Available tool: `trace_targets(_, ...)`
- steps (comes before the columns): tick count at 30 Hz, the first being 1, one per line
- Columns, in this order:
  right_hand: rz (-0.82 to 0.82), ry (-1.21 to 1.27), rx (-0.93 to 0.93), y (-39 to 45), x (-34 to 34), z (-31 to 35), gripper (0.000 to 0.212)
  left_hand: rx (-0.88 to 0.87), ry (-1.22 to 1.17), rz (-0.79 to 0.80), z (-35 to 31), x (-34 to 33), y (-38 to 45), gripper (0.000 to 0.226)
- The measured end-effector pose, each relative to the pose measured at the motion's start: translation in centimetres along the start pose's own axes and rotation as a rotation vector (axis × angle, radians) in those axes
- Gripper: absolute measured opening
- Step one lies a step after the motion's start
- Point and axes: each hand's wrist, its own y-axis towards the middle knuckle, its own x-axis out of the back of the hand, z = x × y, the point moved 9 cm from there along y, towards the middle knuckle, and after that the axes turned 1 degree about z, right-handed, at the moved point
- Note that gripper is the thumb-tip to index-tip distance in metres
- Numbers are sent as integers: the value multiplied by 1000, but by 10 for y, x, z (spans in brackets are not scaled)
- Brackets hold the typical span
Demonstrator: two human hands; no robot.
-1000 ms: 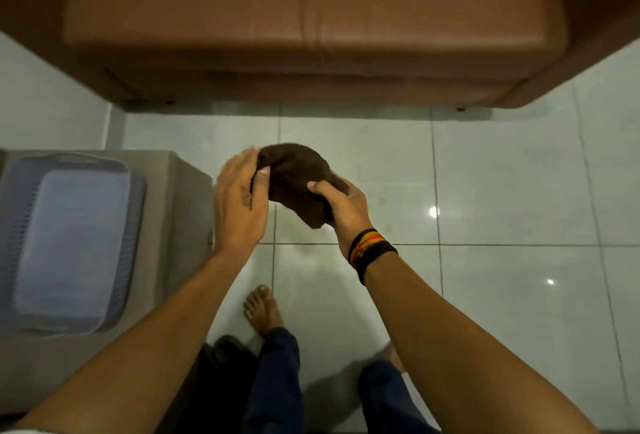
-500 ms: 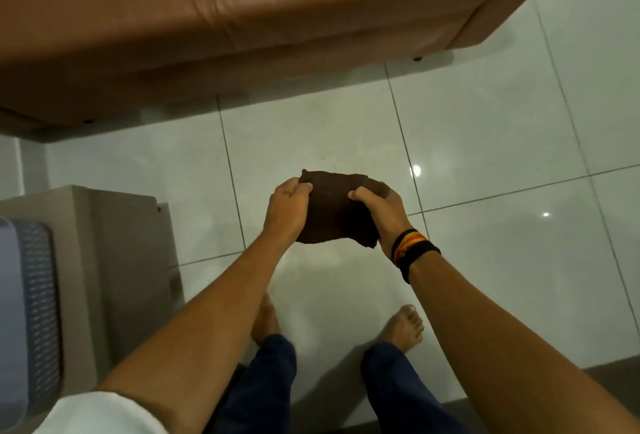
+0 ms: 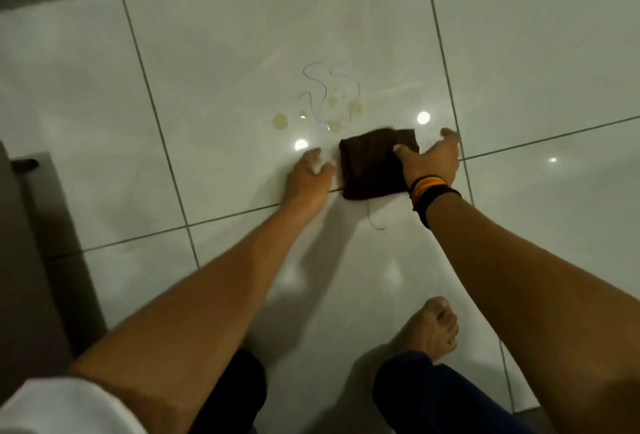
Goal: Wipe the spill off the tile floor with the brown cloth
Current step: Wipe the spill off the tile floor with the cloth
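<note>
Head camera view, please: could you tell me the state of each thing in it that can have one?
brown cloth: folded, flat on the floor, just short of the spill.
spill: pale droplets and thin streaks, not yet wiped.
right hand: spread open, pressing the cloth's right edge.
left hand: open, on the tile beside the cloth, apart from it.
tile floor: glossy, dry-looking away from the spill.

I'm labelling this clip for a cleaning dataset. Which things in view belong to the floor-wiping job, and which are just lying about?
Part of the job:
brown cloth, flat on the floor
spill, tan droplets beyond the cloth
tile floor
right hand, on the cloth
left hand, beside the cloth

Just there:
loose thread trailing from the cloth
grey cabinet at left
wristbands
</note>
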Motion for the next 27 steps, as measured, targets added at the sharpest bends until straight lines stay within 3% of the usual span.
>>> trace_targets(2,-89,-65,57,4,-20,-10,94,-70,274,-165,15,33,26,75)
trace_targets(5,-66,-155,38,1,-72,-33,89,-69,536,-335,41,95,63,112)
trace_targets(9,-212,-300,-146,18,-114,-28,105,123,569,-186,76,127,101,168)
trace_targets(11,-296,-429,-34,31,-126,-1,105,117,605,-130,80,125,109,186)
trace_targets(14,-281,-633,414,40,-160,58,90,105,628,-61,81,122,111,194)
trace_targets(17,-124,-763,757,19,-212,98,83,92,624,-16,80,124,111,193)
trace_targets(21,157,-915,1136,-46,-239,64,76,104,603,41,73,123,104,190)
trace_targets(24,178,-960,1174,-36,-202,31,71,120,601,99,72,123,101,188)
trace_targets(27,-26,-927,867,29,-164,51,71,134,592,141,76,124,104,188)
